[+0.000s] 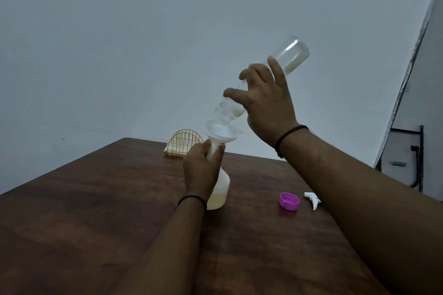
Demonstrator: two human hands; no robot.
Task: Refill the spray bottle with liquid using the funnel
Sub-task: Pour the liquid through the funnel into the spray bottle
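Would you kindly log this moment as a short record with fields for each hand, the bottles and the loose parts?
left hand: grips spray bottle neck under funnel
right hand: tilts clear bottle mouth-down
clear bottle: nearly empty, mouth in funnel
funnel: seated in spray bottle
spray bottle: upright on table, partly filled
purple cap: on table
spray head: beside cap

Left half of the desk (79, 199) lies open. Right of the spray bottle (219, 194) — purple cap (289, 201) and white sprayer head (312, 199) obstruct; yellow wire rack (184, 145) blocks the far edge.
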